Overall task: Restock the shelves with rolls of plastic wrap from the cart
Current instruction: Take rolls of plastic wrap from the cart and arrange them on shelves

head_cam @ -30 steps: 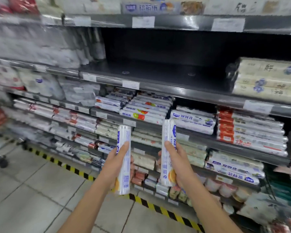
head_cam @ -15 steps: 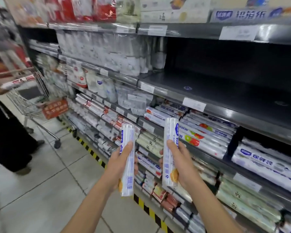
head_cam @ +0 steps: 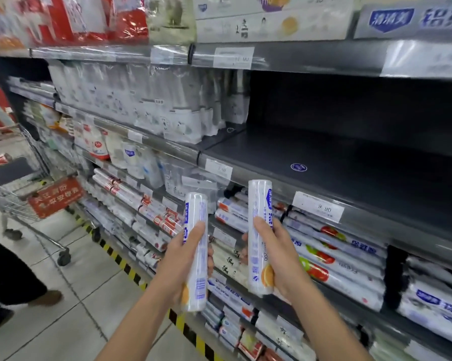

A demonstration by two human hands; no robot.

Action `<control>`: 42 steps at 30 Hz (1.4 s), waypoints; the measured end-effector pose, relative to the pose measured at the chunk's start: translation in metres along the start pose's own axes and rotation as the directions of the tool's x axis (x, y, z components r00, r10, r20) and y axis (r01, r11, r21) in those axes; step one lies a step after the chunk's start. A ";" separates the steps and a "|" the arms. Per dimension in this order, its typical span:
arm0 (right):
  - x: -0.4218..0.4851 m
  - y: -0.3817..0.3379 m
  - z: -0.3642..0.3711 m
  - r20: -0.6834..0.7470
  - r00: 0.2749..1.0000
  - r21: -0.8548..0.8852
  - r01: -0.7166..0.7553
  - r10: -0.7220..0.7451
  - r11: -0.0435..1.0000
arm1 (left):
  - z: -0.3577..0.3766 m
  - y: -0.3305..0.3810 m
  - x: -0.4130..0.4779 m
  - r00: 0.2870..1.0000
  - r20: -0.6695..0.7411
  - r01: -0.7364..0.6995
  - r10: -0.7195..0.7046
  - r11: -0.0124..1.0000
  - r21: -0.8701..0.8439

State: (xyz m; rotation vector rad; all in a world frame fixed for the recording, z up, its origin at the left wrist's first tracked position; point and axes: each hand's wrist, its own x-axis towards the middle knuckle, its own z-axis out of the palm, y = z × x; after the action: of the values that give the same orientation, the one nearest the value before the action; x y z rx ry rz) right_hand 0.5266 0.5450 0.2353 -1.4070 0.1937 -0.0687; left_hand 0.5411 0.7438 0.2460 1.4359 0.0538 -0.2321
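Far left, the wire shopping cart stands well apart. My left hand curls its fingers round an upright white plastic-wrap roll with blue print. My right hand grips a second white roll just beside it, both below the bare dark grey shelf. I judge the slick film could slip, or a roll clip the shelf's front lip and fall.

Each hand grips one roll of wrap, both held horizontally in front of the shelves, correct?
Not horizontally. In the head view the left hand grips the left roll and the right hand the right roll, both upright in front of the shelves.
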 end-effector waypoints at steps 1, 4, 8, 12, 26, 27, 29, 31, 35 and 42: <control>0.008 -0.003 0.002 -0.013 1.000 -0.011 0.003 -0.003 1.000 | 0.001 0.004 0.010 1.000 0.010 -0.004 0.004 1.000 -0.002; 0.028 -0.014 0.010 -0.048 0.999 -0.033 0.016 -0.017 0.999 | 0.001 0.012 0.042 0.998 0.065 -0.021 0.021 1.000 -0.004; 0.046 -0.033 0.026 -0.106 0.994 -0.035 0.015 -0.018 0.999 | -0.003 0.028 0.087 0.987 0.159 -0.038 0.040 0.999 -0.012; 0.066 -0.056 0.043 -0.197 0.977 -0.150 0.049 -0.079 0.987 | -0.012 0.041 0.129 0.976 0.219 0.002 -0.005 1.000 0.016; 0.174 -0.154 0.059 -0.050 0.934 -0.975 0.032 -0.355 0.221 | -0.038 0.074 0.208 0.923 0.384 -0.012 -0.008 0.999 0.049; 0.182 -0.154 0.056 -0.056 0.948 -0.982 0.005 -0.312 0.191 | -0.037 0.073 0.211 0.921 0.390 -0.013 -0.005 0.999 0.042; 0.198 -0.151 0.053 -0.064 0.971 -0.993 -0.039 -0.231 0.110 | -0.036 0.071 0.215 0.921 0.389 -0.010 -0.001 1.000 0.025; 0.211 -0.147 0.052 -0.071 0.981 -0.997 -0.064 -0.183 0.046 | -0.035 0.070 0.218 0.922 0.386 -0.001 -0.004 1.000 0.012; 0.229 -0.144 0.050 -0.070 0.984 -0.997 -0.070 -0.165 0.006 | -0.034 0.067 0.221 0.925 0.381 0.001 0.002 1.000 -0.008; 0.234 -0.145 0.045 -0.048 0.987 -0.999 -0.050 -0.154 -0.009 | -0.031 0.066 0.223 0.926 0.377 0.015 0.009 0.998 -0.061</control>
State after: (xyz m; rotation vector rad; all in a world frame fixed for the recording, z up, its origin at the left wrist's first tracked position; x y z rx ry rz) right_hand 0.7737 0.5265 0.3627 -2.9891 0.3476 -0.1011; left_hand 0.7740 0.7535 0.2669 1.3071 -0.2507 -0.5028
